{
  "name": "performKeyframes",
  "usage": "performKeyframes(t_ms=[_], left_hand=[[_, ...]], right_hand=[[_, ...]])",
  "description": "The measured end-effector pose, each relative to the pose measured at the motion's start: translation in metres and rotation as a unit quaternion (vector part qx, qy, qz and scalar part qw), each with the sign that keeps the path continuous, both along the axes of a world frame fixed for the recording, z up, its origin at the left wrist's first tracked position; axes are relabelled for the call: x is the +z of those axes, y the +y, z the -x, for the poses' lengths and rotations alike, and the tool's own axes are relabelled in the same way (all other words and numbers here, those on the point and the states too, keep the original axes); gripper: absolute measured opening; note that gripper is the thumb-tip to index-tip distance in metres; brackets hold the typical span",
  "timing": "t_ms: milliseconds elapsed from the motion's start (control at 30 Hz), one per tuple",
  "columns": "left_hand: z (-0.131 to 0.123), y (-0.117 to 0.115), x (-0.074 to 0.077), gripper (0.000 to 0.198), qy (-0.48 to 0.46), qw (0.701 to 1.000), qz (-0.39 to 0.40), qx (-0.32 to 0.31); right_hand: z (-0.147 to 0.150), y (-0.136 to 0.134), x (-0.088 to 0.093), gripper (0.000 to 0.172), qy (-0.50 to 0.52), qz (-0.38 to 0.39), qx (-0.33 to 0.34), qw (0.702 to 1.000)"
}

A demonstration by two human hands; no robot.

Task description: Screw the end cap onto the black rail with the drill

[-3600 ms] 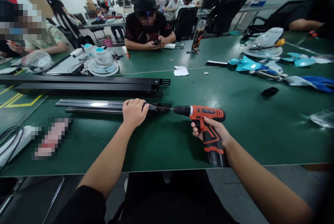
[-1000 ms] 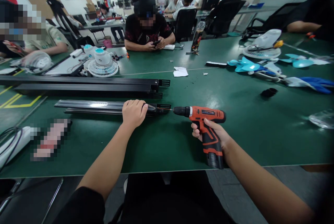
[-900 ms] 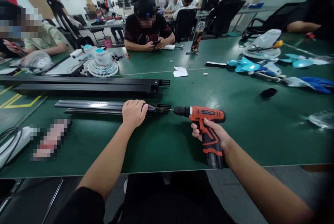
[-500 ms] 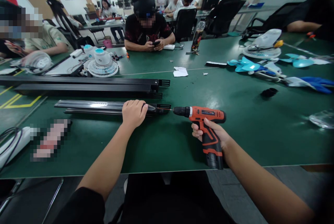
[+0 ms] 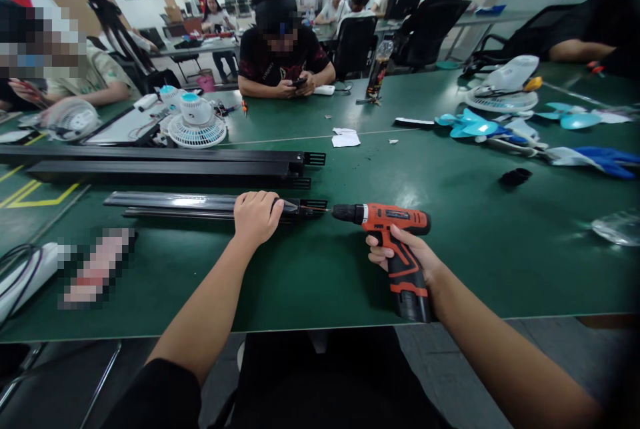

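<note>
My left hand (image 5: 257, 215) is wrapped over a long black profile (image 5: 175, 200) lying on the green table, close to its right end. At that end is a slotted black end piece (image 5: 314, 205). In my right hand (image 5: 407, 249) is an orange and black cordless drill (image 5: 397, 217), its grip slanting down toward me. The drill's chuck (image 5: 347, 213) points left, and its thin bit reaches to the slotted end. Whether the bit sits in a screw is too small to tell.
Behind lie more black profiles (image 5: 165, 172). Fan parts (image 5: 197, 129) stand at the back left. Blue fan blades (image 5: 475, 125) and a white fan (image 5: 505, 92) lie at the right. Paper scraps (image 5: 345, 138) and a bottle (image 5: 379, 72) are farther back. A person (image 5: 285, 49) sits opposite with a phone.
The drill's body and grip have tilted very slightly in my right hand, while its tip stays at the profile's end. My left hand has not visibly moved.
</note>
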State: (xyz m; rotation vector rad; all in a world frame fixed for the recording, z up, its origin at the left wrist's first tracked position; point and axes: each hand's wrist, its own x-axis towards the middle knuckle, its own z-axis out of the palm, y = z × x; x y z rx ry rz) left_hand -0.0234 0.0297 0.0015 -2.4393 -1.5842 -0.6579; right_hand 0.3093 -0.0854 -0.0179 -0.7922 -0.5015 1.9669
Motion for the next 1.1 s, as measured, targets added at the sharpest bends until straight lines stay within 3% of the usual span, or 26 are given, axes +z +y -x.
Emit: performKeyframes(t_ms=[267,1100], left_hand=[[-0.001,0.0,0.001,0.044,-0.011,1.0,0.008,-0.002],[-0.001,0.0,0.001,0.045,-0.004,1.0,-0.014,-0.008]], right_hand=[[0.001,0.0,-0.003,0.028,-0.032,-0.019,-0.014,0.999],[-0.007,0.001,-0.011,0.036,0.029,0.008,0.01,1.0]])
